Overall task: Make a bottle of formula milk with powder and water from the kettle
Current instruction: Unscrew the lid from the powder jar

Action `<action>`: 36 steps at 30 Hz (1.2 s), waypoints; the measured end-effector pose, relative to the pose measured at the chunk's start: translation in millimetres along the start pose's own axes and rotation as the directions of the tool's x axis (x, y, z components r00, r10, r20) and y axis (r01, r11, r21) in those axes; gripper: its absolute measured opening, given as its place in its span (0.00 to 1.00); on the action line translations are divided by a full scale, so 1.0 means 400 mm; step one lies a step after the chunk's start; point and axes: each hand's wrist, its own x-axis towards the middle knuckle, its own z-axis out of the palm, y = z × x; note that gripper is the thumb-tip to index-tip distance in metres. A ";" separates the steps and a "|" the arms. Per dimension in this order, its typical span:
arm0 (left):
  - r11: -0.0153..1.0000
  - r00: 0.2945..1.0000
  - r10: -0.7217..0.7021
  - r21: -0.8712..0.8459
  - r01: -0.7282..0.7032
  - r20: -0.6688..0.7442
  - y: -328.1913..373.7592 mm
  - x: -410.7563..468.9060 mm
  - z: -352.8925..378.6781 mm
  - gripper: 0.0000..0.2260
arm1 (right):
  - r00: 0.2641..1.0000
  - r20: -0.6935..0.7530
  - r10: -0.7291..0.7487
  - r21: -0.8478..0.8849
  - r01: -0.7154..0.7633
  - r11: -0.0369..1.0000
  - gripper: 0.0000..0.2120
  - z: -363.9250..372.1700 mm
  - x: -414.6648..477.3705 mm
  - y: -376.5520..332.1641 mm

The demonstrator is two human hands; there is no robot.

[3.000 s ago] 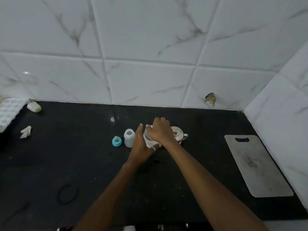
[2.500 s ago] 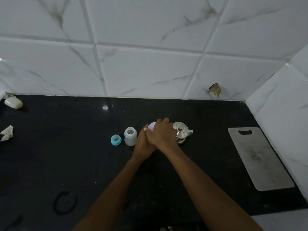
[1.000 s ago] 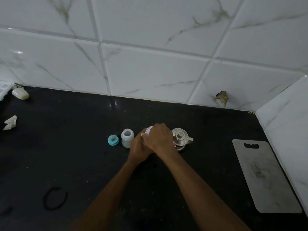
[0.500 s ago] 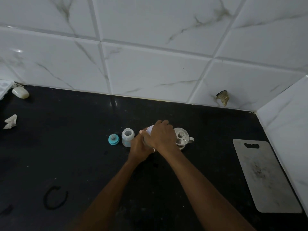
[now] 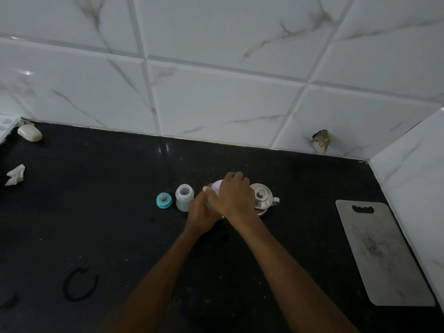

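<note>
A small clear baby bottle stands open and upright on the black counter. Its teal teat cap lies just left of it. Right of the bottle, both hands close around a white powder container, mostly hidden. My left hand grips its body from the left. My right hand covers its top. A small steel kettle with a knobbed lid sits right behind my right hand.
A grey cutting board lies at the right by the side wall. A bar of soap and a crumpled scrap sit at the far left. A dark ring mark shows on the near left counter. Tiled wall behind.
Both hands have stayed on the powder container beside the kettle, shifting only slightly. The camera view has drifted a little; bottle, cap and kettle have not moved.
</note>
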 end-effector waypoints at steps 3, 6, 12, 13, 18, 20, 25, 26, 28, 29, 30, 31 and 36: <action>0.999 0.998 -0.053 0.005 0.053 0.017 -0.008 -0.001 0.004 0.19 | 1.000 -0.015 0.000 -0.135 -0.002 0.991 0.39 -0.003 0.001 -0.013; 0.988 0.991 -0.085 -0.136 0.071 -0.106 -0.020 -0.010 -0.001 0.19 | 0.998 0.027 -0.052 -0.133 0.055 0.990 0.33 0.006 0.002 -0.018; 0.985 0.994 0.010 -0.170 -0.029 -0.110 0.000 -0.016 -0.001 0.32 | 0.987 0.057 -0.149 -0.051 0.152 0.987 0.34 0.019 -0.001 0.017; 0.983 0.994 0.008 -0.179 -0.027 -0.108 -0.002 -0.017 -0.001 0.32 | 0.983 0.058 -0.173 -0.034 0.176 0.984 0.34 0.021 -0.001 0.022; 0.988 0.997 0.005 -0.152 -0.016 -0.075 -0.007 -0.006 0.001 0.32 | 0.968 0.047 -0.246 0.005 0.246 0.969 0.35 0.029 -0.005 0.032; 0.987 0.995 -0.011 -0.158 -0.005 -0.095 -0.007 -0.012 0.000 0.31 | 0.965 0.038 -0.261 0.018 0.260 0.965 0.35 0.029 -0.008 0.033; 0.968 0.990 -0.128 -0.212 0.137 0.054 0.014 0.005 -0.012 0.30 | 0.970 -0.009 -0.244 0.080 0.243 0.967 0.36 0.019 -0.037 0.051; 0.963 0.975 -0.168 -0.188 0.194 0.144 0.008 -0.004 -0.019 0.27 | 0.972 -0.024 -0.234 0.092 0.235 0.968 0.35 0.019 -0.051 0.060; 0.905 0.890 -0.410 -0.031 0.424 0.202 0.009 0.031 -0.019 0.21 | 0.978 -0.052 -0.202 0.127 0.207 0.970 0.34 0.025 -0.084 0.082; 0.924 0.918 -0.372 -0.040 0.380 0.134 0.008 0.034 -0.010 0.22 | 0.983 -0.057 -0.177 0.155 0.184 0.971 0.34 0.032 -0.102 0.094; 0.977 0.977 -0.200 -0.064 0.204 0.068 -0.008 0.040 0.016 0.24 | 0.988 -0.055 -0.147 0.191 0.155 0.969 0.35 0.041 -0.120 0.106; 0.985 0.993 -0.117 -0.127 0.118 0.011 0.012 0.026 0.013 0.25 | 0.992 -0.052 -0.117 0.230 0.126 0.965 0.35 0.050 -0.138 0.116; 0.923 0.991 0.063 -0.370 -0.102 -0.116 0.010 -0.029 -0.012 0.31 | 0.997 -0.072 0.003 0.319 0.020 0.948 0.38 0.098 -0.205 0.158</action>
